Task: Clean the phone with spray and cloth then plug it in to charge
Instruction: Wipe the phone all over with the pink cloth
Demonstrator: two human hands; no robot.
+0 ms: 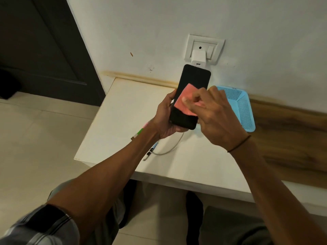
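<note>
Above white table [123,110], left hand [163,119] grips phone [192,80]; right hand [215,117] pinches pink cloth [185,99] against it.

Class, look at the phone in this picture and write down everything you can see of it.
The phone is a slim black slab with rounded corners, its dark, glossy screen unlit and facing the camera. It is held above the white table, tilted with its top toward the wall charger. The left hand grips its lower left edge and underside. The right hand presses a pink cloth onto the middle of the screen. No cable is plugged into it.
</note>
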